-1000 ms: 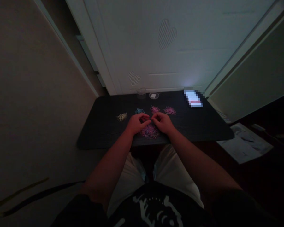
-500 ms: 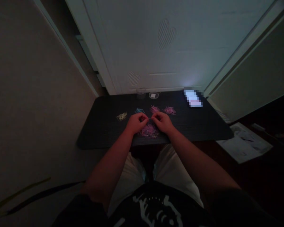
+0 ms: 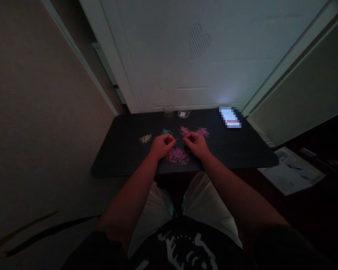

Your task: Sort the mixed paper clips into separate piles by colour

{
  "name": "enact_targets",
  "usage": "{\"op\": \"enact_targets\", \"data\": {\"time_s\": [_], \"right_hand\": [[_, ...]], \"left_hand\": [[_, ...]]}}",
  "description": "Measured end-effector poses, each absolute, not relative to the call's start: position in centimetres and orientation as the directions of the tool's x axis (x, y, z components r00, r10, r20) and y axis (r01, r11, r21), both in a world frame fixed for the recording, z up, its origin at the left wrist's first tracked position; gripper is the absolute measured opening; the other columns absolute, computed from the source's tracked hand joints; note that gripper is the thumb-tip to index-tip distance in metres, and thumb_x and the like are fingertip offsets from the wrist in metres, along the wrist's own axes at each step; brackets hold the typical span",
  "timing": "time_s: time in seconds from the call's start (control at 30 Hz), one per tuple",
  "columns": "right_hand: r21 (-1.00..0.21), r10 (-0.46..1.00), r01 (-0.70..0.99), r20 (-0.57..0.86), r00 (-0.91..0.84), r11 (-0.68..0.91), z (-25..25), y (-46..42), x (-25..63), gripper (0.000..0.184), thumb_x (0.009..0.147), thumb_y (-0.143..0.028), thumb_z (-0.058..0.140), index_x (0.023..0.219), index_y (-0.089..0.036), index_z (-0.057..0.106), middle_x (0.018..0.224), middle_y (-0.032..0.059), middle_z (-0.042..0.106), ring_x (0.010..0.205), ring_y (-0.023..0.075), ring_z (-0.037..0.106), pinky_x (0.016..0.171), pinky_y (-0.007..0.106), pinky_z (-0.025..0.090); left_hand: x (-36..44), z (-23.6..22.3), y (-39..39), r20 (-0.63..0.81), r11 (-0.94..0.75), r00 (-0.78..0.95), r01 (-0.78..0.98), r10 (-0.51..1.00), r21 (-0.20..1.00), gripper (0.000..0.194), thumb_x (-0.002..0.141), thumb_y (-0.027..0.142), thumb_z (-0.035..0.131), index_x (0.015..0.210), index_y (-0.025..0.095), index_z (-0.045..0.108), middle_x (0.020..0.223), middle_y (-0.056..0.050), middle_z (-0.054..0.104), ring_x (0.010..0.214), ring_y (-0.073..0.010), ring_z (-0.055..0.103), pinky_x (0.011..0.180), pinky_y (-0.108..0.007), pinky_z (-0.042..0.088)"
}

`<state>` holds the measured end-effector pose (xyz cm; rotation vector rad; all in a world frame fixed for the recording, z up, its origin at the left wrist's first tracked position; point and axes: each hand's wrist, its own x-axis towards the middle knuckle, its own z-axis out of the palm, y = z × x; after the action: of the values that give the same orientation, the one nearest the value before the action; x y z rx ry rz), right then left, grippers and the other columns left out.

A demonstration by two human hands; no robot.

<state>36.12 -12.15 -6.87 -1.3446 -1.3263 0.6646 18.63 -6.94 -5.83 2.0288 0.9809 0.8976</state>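
Observation:
My left hand (image 3: 161, 145) is closed in a pinch over the dark table, with the tip of a thin pale stick (image 3: 177, 140) showing at its fingertips. My right hand (image 3: 196, 144) is pinched too, a small gap to the right; whatever its fingers hold is too small to make out. Just below and between the hands lies a mixed heap of thin sticks (image 3: 178, 155), mostly pink and purple. Beyond them are a small blue pile (image 3: 166, 132) and two pink piles, one (image 3: 184, 130) partly behind my right hand and another (image 3: 203, 131). A cream pile (image 3: 145, 138) lies to the left.
At the table's back edge stand a clear container (image 3: 168, 111) and a round clear lid (image 3: 183, 114) with a white label. A lit phone (image 3: 230, 117) lies at the back right. The white panel (image 3: 163, 56) rises behind the table (image 3: 118, 150). Papers (image 3: 293, 168) lie lower right.
My hands have moved apart slightly, the right one shifting right. The thin stick that spanned both fingertips now shows only at the left hand.

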Motion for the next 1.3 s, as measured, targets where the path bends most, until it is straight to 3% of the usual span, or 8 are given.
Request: {"op": "enact_targets", "data": {"time_s": [0.13,0.27,0.4,0.6,0.7,1.3], "right_hand": [[-0.892,0.952,0.389,0.289,0.099,0.230,-6.46,-12.47,35.59,0.020,0.067,-0.031,0.067,0.081,-0.017,0.064,0.064,-0.0009,0.056,0.054,0.0102,0.047,0.052,0.024,0.038],[-0.844,0.941,0.484,0.320,0.112,0.230,-6.21,-12.52,35.56,0.011,0.072,-0.028,0.062,0.074,-0.017,0.066,0.063,-0.0006,0.056,0.054,0.0101,0.046,0.052,0.024,0.037],[-0.854,0.941,0.474,0.310,0.135,0.214,-6.39,-12.42,35.65,0.010,0.072,-0.027,0.060,0.071,-0.017,0.063,0.060,-0.0009,0.056,0.053,0.0101,0.046,0.051,0.023,0.037],[-0.836,0.947,0.487,0.316,0.052,0.252,-6.69,-12.32,35.64,0.017,0.072,-0.027,0.062,0.084,-0.017,0.066,0.068,0.0003,0.060,0.056,0.0105,0.049,0.054,0.024,0.039],[-0.804,0.937,0.535,0.343,0.062,0.259,-6.80,-12.19,35.69,0.011,0.076,-0.026,0.058,0.076,-0.017,0.065,0.070,0.0016,0.061,0.061,0.0121,0.051,0.059,0.025,0.040],[-0.847,0.935,0.483,0.324,0.142,0.221,-6.94,-11.95,35.62,0.011,0.076,-0.026,0.056,0.073,-0.017,0.062,0.065,-0.0002,0.059,0.057,0.0113,0.050,0.056,0.024,0.040]], "left_hand": [[18.68,-5.87,-6.98,0.274,-0.481,0.499,0.352,0.822,0.803,0.014,0.074,0.029,0.061,0.075,0.016,0.065,0.069,-0.001,0.064,0.062,-0.0115,0.056,0.060,-0.023,0.045],[18.73,-6.06,-6.90,0.273,-0.490,0.516,0.349,0.812,0.799,0.015,0.074,0.030,0.061,0.077,0.016,0.066,0.070,-0.001,0.065,0.062,-0.0114,0.056,0.060,-0.023,0.045],[18.70,-6.19,-6.84,0.271,-0.499,0.522,0.367,0.809,0.785,0.016,0.075,0.031,0.061,0.077,0.016,0.067,0.071,-0.001,0.066,0.062,-0.0115,0.056,0.060,-0.023,0.044],[18.68,-6.03,-6.91,0.262,-0.506,0.540,0.373,0.800,0.777,0.016,0.074,0.030,0.061,0.078,0.016,0.068,0.070,-0.001,0.066,0.062,-0.0118,0.056,0.060,-0.023,0.044],[18.73,-5.93,-6.95,0.254,-0.496,0.537,0.372,0.804,0.785,0.015,0.074,0.030,0.061,0.077,0.017,0.067,0.070,-0.001,0.066,0.061,-0.0116,0.056,0.060,-0.023,0.045],[18.55,-5.80,-6.72,0.227,-0.479,0.534,0.398,0.814,0.782,0.020,0.075,0.033,0.061,0.081,0.015,0.068,0.071,-0.002,0.066,0.062,-0.0120,0.057,0.058,-0.023,0.044]]}}
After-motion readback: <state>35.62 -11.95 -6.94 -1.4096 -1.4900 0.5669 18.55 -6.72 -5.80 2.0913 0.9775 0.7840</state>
